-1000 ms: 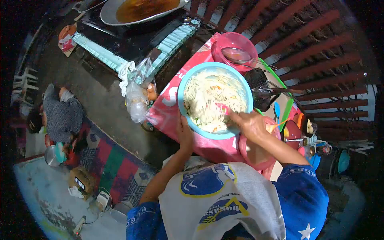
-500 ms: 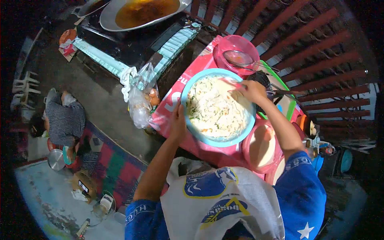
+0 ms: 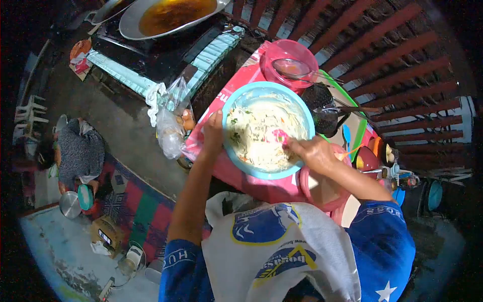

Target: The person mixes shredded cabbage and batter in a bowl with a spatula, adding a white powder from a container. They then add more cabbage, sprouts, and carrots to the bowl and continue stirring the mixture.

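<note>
A light blue bowl (image 3: 266, 88) stands on the table, full of pale batter (image 3: 259, 121) with green shreds and orange bits. My left hand (image 3: 213, 133) is closed on the bowl's left rim, the fingers partly hidden. At the lower right of the bowl, my right hand (image 3: 316, 154) grips a pink utensil (image 3: 279, 136), perhaps a spoon, whose far end is sunk in the batter. Beside the bowl, below my right wrist, sits a pink tub (image 3: 308, 187) with pale contents.
Behind the bowl is a pink basin (image 3: 287, 48) with a strainer (image 3: 292, 69) across it. A pan of brown oil (image 3: 176, 15) sits on the stove at the upper left. A plastic bag (image 3: 170, 135) hangs near the table. Another person (image 3: 80, 151) is at the far left.
My right hand has swept the pink utensil from the bowl's upper right down to its lower right. My left hand has shifted up along the rim. The view has moved slightly.
</note>
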Tool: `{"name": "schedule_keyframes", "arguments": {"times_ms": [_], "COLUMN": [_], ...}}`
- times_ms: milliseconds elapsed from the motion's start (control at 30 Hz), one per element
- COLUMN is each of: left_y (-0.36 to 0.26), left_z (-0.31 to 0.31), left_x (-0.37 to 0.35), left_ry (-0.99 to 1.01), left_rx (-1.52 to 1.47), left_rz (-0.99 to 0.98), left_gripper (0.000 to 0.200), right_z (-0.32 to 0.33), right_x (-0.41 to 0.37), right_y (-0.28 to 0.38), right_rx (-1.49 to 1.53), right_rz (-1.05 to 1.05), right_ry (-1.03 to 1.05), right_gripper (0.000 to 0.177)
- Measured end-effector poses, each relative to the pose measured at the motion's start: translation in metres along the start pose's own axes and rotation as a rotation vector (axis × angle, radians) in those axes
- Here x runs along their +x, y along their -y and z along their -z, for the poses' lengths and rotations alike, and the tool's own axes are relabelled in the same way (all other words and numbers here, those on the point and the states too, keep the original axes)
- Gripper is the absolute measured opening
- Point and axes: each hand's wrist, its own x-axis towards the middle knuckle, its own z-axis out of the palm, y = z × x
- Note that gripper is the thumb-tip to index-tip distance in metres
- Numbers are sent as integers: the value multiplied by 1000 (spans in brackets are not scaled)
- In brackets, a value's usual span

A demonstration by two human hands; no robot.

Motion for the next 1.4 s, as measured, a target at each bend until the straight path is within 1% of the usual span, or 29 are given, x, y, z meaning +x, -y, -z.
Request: {"name": "schedule_keyframes", "arguments": {"times_ms": [33,67,133,167,233,267,300,333,433,467,533,567,633,667,733,767,833,867,933,967,1033,1100,1133,1167,1233,1267,1300,1367,1400], "left_y": [-13,-1,31,24,16,16,17,17,18,18,19,2,-29,-26,-11,0,17,8,-7,2,26,19,8,3,15,15,16,1,3], "left_z": [-4,-3,3,-2,-19,-24,-28,-31,-33,-30,-25,-25,-24,-21,-10,-10,-12,-13,-16,-14,-9,-11,-12,-12,-10,-11,-12,-12,-11], "left_x": [-6,-6,-1,-11,-45,-51,-56,-59,-60,-56,-47,-44,-38,-34,-21,-16,-9,-9,-7,-3,4,1,-2,-4,0,0,-2,-5,-4], "left_ry": [-1,-1,-215,-218,-353,-363,-371,-377,-392,-398,-353,-355,-396,-392,-248,-244,-311,-304,-239,-235,-164,-158,-170,-182,-175,-165,-166,-191,-192], "left_rx": [-114,-114,494,495,282,284,193,103,-170,-169,-104,-104,148,149,179,176,321,318,37,33,-137,-106,-60,-12,-61,-108,-110,-17,-14], "left_rz": [67,66,-457,-461,-180,-179,-157,-136,-81,-85,-124,-125,109,114,31,30,-413,-413,-62,-62,-22,-57,-66,-74,-53,-34,-31,-38,-39], "left_gripper": [38,38,40,40,39,39,38,38,36,36,36,36,37,37,37,37,37,37,36,36,37,36,36,36,36,35,35,35,35], "right_z": [1,5,21,29,42,47,49,42,-10,-36,-48,-52,-53,-51,-41,-37,-29,-11,3,3,21,36,46,46,46,37,25,-17,-30], "right_x": [-9,-16,-24,-24,-15,-7,2,13,56,73,110,121,135,129,113,101,74,63,36,23,4,-8,-14,-17,-25,-22,-14,5,16], "right_y": [4,4,1,-6,-23,-29,-36,-46,-79,-91,-89,-81,-71,-67,-56,-50,-36,-27,-13,-8,-5,-16,-20,-17,-8,1,10,0,-9], "right_rx": [21,21,49,47,237,200,163,176,140,155,331,386,297,300,301,240,191,169,108,96,35,48,23,26,25,-120,-61,56,52], "right_rz": [-16,-15,-98,-96,-270,-362,-453,-495,-494,-513,-338,-255,-74,-78,55,120,148,144,144,133,108,42,-19,-18,-2,-42,-108,-121,-152], "right_ry": [-69,-69,34,29,-110,-59,-6,48,138,193,248,210,218,222,128,76,45,85,112,37,14,46,145,151,158,293,137,18,42], "right_gripper": [25,25,21,21,19,17,15,18,25,27,29,27,23,23,18,11,12,15,19,19,20,22,25,25,26,25,15,10,8]}}
